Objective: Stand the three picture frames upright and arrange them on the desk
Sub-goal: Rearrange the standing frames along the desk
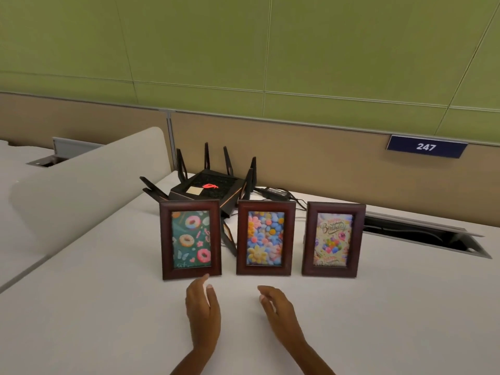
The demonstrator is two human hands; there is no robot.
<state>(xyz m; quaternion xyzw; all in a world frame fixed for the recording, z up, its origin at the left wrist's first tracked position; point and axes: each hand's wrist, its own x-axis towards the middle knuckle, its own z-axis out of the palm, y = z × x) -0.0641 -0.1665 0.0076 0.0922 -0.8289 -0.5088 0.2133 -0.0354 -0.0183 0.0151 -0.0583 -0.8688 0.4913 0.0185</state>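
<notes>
Three dark wooden picture frames stand upright in a row on the white desk. The left frame shows doughnuts, the middle frame shows coloured flowers, and the right frame shows a birthday card with balloons. My left hand hovers just in front of the left frame's lower right corner, fingers loosely apart and holding nothing. My right hand is a little in front of the middle frame, also empty with fingers relaxed. Neither hand grips a frame.
A black router with several antennas sits right behind the left and middle frames, with a power adapter and cables beside it. An open cable tray lies behind the right frame. A white divider panel rises at left.
</notes>
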